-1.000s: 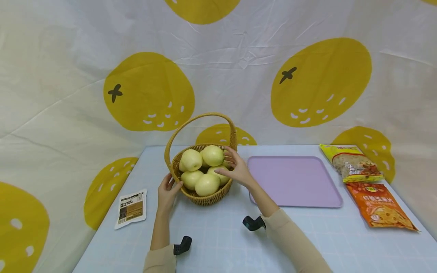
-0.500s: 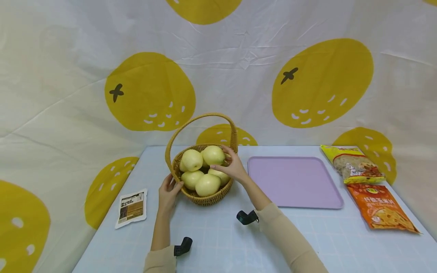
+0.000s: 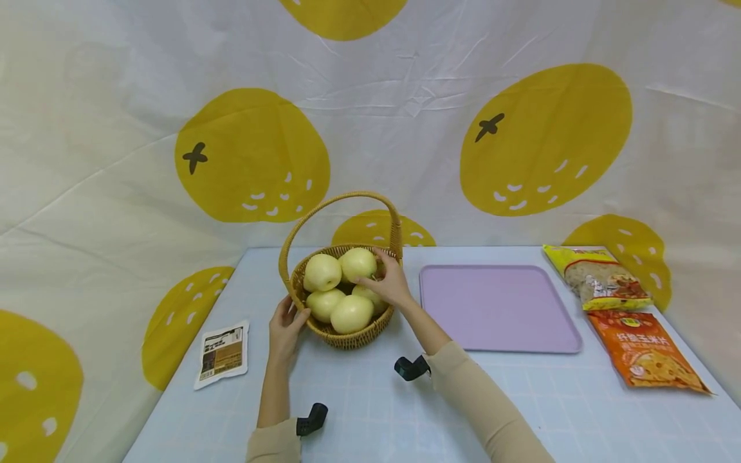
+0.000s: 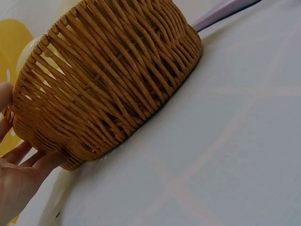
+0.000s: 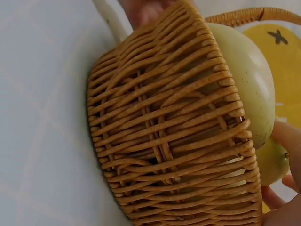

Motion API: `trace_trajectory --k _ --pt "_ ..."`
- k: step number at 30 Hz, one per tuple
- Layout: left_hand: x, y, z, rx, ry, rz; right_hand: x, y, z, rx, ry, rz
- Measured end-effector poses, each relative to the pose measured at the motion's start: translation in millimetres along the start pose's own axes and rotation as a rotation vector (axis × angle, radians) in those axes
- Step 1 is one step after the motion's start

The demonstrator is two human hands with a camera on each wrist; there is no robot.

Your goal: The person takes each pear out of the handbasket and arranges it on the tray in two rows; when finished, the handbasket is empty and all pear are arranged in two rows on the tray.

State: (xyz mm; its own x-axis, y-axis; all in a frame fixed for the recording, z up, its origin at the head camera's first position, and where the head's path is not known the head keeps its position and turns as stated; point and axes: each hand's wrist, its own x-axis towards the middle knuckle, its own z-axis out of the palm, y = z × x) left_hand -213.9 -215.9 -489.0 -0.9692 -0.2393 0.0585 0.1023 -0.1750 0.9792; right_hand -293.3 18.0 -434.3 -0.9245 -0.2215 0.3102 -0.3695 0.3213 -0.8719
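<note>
A wicker basket point(image 3: 347, 341) with a tall arched handle stands upright, holding several pale yellow-green pears point(image 3: 351, 314). My left hand point(image 3: 285, 331) grips its left side near the foot of the handle. In the left wrist view, the left hand's fingers point(image 4: 44, 162) lie against the woven wall. My right hand point(image 3: 390, 280) reaches over the right rim, thumb and fingers round the upper right pear point(image 3: 357, 264). In the right wrist view, a pear with a stem point(image 5: 270, 165) shows between thumb and fingers; the basket wall hides part of it.
A lilac tray point(image 3: 498, 308) lies right of the basket. A yellow packet point(image 3: 596, 278) and an orange packet point(image 3: 645, 350) lie at the right edge. A white-and-brown pouch point(image 3: 222, 355) is at the left. A fruit-print cloth point(image 3: 405, 154) hangs behind the table.
My right hand has moved left and closed in on the upper right pear. The upper pears have shifted slightly left. My left hand stays on the basket.
</note>
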Motion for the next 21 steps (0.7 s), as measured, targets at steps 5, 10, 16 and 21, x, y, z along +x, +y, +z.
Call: trace_trajectory --k 5,10,16,21 --pt "-0.7 -0.3 1.0 -0.017 -0.005 -0.004 -0.5 -3.7 3.4 0.006 -0.034 0.029" --pt "-2.0 -0.7 1.5 -0.016 0.004 -0.005 -1.2 -6.8 9.4 0.083 -0.079 0.086" --pt "-2.7 -1.1 1.3 -0.032 0.003 -0.012 -2.4 -7.6 14.5 0.143 -0.079 0.122" --pt "-2.1 -2.1 1.0 -0.028 0.008 0.001 -7.3 -7.6 8.8 0.280 -0.047 0.070"
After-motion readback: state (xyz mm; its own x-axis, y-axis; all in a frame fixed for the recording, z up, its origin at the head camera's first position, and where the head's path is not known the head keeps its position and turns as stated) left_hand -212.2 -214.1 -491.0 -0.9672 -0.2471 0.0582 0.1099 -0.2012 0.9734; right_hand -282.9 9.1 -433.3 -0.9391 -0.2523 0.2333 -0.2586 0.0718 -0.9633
